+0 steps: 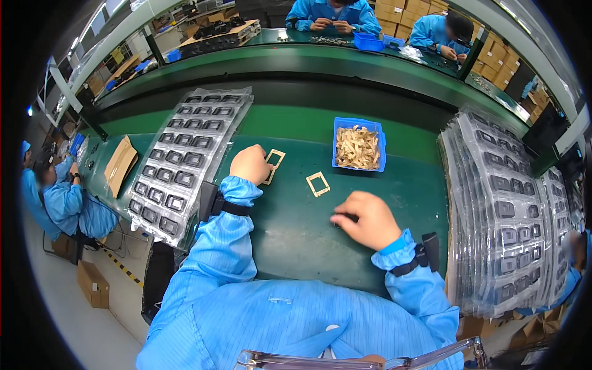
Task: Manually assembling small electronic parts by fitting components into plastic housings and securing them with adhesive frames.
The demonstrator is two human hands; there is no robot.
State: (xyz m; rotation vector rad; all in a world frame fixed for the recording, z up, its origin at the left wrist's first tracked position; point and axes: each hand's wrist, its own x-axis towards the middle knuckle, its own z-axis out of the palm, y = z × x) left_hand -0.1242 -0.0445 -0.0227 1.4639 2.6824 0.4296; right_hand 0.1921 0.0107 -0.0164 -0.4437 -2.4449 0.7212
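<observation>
My left hand (249, 164) is closed at the edge of a thin tan strip of rectangular frames (278, 159) on the green bench, its fingertips partly hidden. To the right of that strip, a single tan square frame (318, 184) lies flat by itself. Nearer to me, my right hand (368, 220) is held low over the bench, thumb and fingers curled together around a small dark piece (353, 217) that is mostly covered. A blue bin (384, 148) filled with curled tan scraps stands beyond the right hand.
On the left, a clear plastic tray (185, 157) holds rows of black frames. Stacked similar trays (493, 209) rise at the right edge. Brown cardboard (121, 165) lies at far left. Metal rails cross above the bench. Co-workers in blue sit across and at left.
</observation>
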